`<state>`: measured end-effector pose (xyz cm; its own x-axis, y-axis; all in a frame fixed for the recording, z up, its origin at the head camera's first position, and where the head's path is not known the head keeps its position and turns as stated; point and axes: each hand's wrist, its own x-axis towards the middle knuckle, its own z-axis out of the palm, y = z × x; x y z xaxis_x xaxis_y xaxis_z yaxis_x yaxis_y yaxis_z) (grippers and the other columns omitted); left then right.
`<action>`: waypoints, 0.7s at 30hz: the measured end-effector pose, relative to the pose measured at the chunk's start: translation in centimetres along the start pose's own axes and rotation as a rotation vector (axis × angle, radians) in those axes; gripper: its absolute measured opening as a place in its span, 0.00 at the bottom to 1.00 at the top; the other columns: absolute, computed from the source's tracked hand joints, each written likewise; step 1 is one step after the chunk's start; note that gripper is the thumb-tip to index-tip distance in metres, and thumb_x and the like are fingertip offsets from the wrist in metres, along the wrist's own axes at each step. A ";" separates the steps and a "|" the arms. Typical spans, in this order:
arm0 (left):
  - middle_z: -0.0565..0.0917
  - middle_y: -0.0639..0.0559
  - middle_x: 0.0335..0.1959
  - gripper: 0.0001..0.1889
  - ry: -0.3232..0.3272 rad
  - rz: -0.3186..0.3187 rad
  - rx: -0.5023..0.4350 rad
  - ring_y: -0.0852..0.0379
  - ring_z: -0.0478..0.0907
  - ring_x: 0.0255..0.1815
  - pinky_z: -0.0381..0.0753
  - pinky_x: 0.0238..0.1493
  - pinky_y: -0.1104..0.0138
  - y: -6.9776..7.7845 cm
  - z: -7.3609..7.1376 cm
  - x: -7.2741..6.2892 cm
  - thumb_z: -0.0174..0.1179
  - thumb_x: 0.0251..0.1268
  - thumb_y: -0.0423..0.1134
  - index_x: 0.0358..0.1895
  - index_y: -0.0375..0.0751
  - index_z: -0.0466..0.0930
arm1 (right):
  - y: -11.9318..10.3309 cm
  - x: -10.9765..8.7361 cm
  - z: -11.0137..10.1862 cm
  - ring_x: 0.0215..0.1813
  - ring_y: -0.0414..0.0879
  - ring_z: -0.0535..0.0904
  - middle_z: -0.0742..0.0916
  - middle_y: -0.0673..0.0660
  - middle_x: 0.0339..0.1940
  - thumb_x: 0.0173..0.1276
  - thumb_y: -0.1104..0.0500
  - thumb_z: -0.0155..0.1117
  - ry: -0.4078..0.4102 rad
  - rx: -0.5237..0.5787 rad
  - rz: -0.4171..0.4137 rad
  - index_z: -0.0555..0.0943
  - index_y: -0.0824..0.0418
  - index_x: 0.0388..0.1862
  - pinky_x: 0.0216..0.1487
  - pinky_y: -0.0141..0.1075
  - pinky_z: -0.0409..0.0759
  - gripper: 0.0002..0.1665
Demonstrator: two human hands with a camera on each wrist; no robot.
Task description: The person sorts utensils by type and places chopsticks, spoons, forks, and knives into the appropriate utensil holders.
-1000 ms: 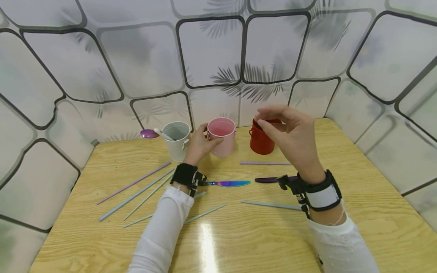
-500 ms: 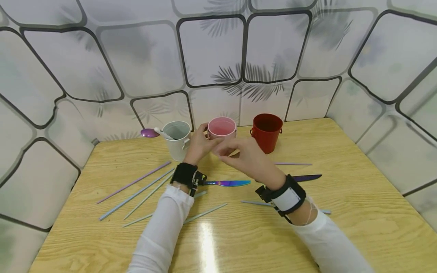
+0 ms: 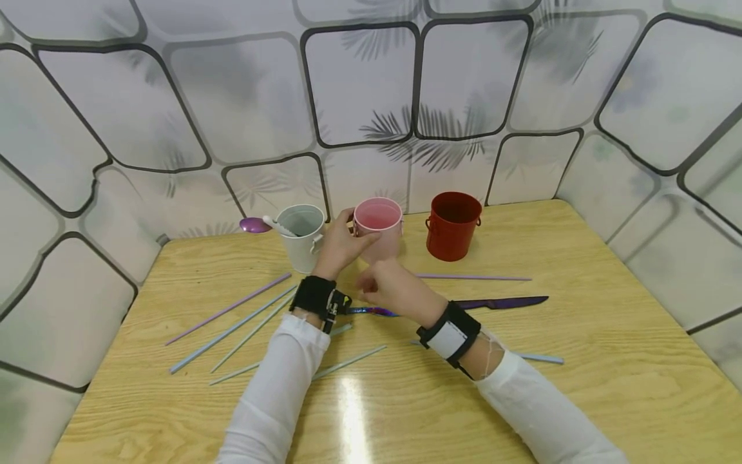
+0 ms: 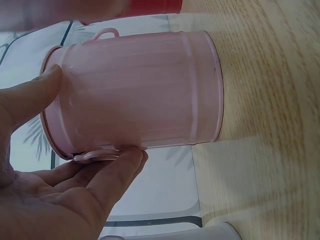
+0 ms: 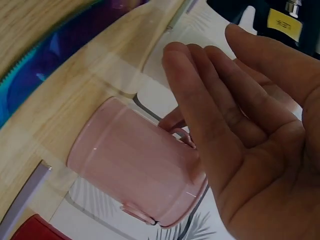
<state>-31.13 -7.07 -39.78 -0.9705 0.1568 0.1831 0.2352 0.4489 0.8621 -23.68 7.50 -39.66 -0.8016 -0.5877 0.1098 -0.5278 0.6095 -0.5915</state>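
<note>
My left hand (image 3: pixel 342 247) holds the pink bucket (image 3: pixel 391 243), which stands upright on the table. In the left wrist view the thumb lies against the bucket's (image 4: pixel 130 90) rim, with the fingers at its side handle. Just in front of the bucket, my right hand (image 3: pixel 397 290) hovers above the rainbow-coloured knife (image 3: pixel 371 311) and partly hides it. The right wrist view has this hand (image 5: pixel 250 130) with its fingers loosely extended and nothing between them; the knife's serrated blade (image 5: pixel 55 57) lies apart from them.
A red bucket (image 3: pixel 452 233) stands to the right, a white bucket (image 3: pixel 304 252) to the left. A purple spoon (image 3: pixel 254 225) and a white-handled utensil (image 3: pixel 277 225) show at the white one. A dark purple knife (image 3: pixel 504 303), purple stick (image 3: pixel 475 278) and several pale sticks (image 3: pixel 252 332) lie around.
My right hand has swept left and down from beside the red bucket, past the pink bucket's front, to above the rainbow knife. My left hand stays on the pink bucket.
</note>
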 end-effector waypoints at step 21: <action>0.76 0.33 0.67 0.40 -0.003 0.002 0.005 0.39 0.79 0.62 0.80 0.61 0.54 0.0 0.0 -0.1 0.74 0.62 0.40 0.73 0.30 0.66 | 0.2 -0.2 2.2 0.22 0.39 0.65 0.71 0.45 0.16 0.53 0.77 0.71 -0.061 -0.171 -0.052 0.81 0.61 0.19 0.24 0.32 0.65 0.14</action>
<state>-31.03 -7.07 -39.78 -0.9700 0.1598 0.1832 0.2369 0.4533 0.8593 -22.98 6.58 -41.53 -0.7560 -0.6490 0.0849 -0.6125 0.6556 -0.4416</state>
